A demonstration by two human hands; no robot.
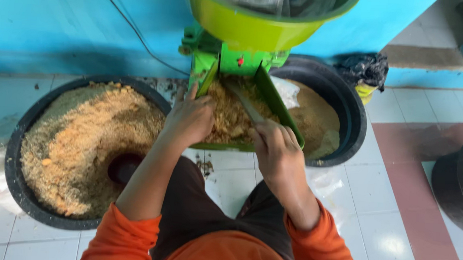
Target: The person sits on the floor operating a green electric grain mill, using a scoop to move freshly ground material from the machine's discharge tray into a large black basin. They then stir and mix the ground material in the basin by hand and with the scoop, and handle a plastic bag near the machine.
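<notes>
Broadly, the white tiled floor (387, 233) is crowded along the blue wall (60, 20) at the top of the frame, with open tiles left only at the lower right, between the two right-hand tubs. A large round black tub (13, 185) is seen at the left, filled with coarse, crumbly tan meal, a dark scoop (124, 167) sunk in a hollow near its right rim. A second black tub (347, 111) sits at upper centre-right, holding finer, smoother brown powder; part of a third black tub (458, 184) is cut off by the right edge. Between the first two tubs a bright green grinding machine (231, 56) is placed, topped by a glossy lime-green bowl-shaped hopper (249, 25), with a slanted green chute (277, 103) heaped with lumpy tan mash (227, 116). The left hand (188, 120) is laid on the mash at the chute's left wall, fingers loosely bent and pressed into it. The right hand (274, 149) is closed around a flat, narrow stick (244, 101), whose far end is pushed into the mash. A crumpled black bag (366, 69) lies against the wall.
</notes>
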